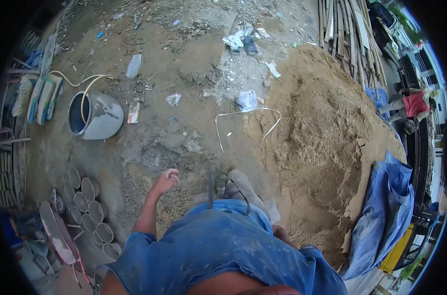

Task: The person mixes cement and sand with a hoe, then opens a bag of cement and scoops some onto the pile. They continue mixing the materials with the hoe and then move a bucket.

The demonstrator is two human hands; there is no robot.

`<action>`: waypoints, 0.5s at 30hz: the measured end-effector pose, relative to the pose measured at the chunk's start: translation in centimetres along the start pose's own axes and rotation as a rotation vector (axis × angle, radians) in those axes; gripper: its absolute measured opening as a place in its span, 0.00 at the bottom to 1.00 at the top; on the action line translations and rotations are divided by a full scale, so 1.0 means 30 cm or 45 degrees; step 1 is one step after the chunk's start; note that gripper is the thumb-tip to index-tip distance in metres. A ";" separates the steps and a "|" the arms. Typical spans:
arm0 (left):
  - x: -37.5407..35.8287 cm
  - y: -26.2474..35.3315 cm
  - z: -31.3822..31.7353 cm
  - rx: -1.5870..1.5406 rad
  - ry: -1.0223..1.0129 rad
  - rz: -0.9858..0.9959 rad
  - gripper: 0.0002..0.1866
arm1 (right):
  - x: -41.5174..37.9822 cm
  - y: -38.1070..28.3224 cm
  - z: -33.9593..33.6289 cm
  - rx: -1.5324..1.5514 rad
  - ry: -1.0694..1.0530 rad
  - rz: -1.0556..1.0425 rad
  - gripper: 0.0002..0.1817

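Note:
My left hand (167, 181) hangs over the damp, trampled ground in front of me. Its fingers are loosely bent and a little apart, with nothing held in them. On the other side, a short stretch of my right arm (285, 237) shows beside the blue shirt (223, 250); the fingers of that hand are hidden. A dark strap (210, 189) hangs in front of my trousers (240, 189). To the right of my legs rises a heap of sand (326, 132).
A grey drum (103, 117) with a hose (88, 88) in it stands left. Below are several buckets (96, 211) and a wheelbarrow (56, 231). Wooden planks (348, 29), a blue tarp (380, 211) and a person in red (414, 104) are right. A white strap (248, 111) lies ahead.

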State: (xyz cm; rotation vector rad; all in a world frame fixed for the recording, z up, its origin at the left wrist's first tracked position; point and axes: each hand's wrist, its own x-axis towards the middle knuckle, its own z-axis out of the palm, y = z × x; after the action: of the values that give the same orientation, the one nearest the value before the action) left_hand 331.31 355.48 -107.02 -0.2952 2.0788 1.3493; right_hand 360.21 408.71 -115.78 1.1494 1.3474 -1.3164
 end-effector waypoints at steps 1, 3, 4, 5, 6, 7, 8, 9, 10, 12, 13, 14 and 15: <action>0.062 -0.006 -0.024 0.272 -0.028 0.029 0.20 | 0.011 -0.081 -0.012 -0.102 0.038 0.030 0.19; 0.166 -0.003 -0.065 0.262 -0.033 -0.092 0.20 | 0.055 -0.269 -0.017 -0.233 0.088 0.037 0.19; 0.211 0.000 -0.093 0.290 -0.072 -0.182 0.20 | 0.074 -0.362 -0.008 -0.287 0.106 0.046 0.19; 0.253 -0.007 -0.126 0.274 -0.049 -0.204 0.20 | 0.100 -0.466 -0.001 -0.337 0.112 0.047 0.19; 0.299 -0.022 -0.162 0.234 -0.024 -0.207 0.20 | 0.132 -0.578 0.010 -0.390 0.115 0.041 0.18; 0.338 -0.027 -0.193 0.186 0.005 -0.209 0.19 | 0.169 -0.687 0.011 -0.444 0.117 0.030 0.18; 0.393 -0.019 -0.243 0.164 0.046 -0.211 0.19 | 0.204 -0.807 0.017 -0.492 0.114 0.018 0.18; 0.416 -0.016 -0.281 0.022 0.109 -0.290 0.19 | 0.224 -0.915 0.017 -0.546 0.114 0.015 0.18; 0.397 -0.028 -0.296 -0.121 0.154 -0.388 0.18 | 0.241 -1.015 0.016 -0.590 0.111 0.019 0.18; 0.399 -0.026 -0.343 -0.234 0.250 -0.425 0.17 | 0.269 -1.240 0.036 -0.660 0.099 0.012 0.17; 0.407 -0.019 -0.375 -0.332 0.337 -0.435 0.17 | 0.289 -1.348 0.046 -0.700 0.090 0.002 0.17; 0.409 -0.016 -0.398 -0.383 0.392 -0.393 0.15 | 0.309 -1.456 0.060 -0.743 0.082 -0.003 0.17; 0.410 0.028 -0.422 -0.415 0.428 -0.401 0.15 | 0.331 -1.566 0.072 -0.793 0.074 -0.007 0.17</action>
State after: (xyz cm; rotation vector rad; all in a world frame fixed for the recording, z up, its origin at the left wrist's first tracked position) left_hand 316.47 346.51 -110.54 -1.0060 1.9513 1.5133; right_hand 312.23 406.81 -118.04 0.7521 1.6448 -0.7745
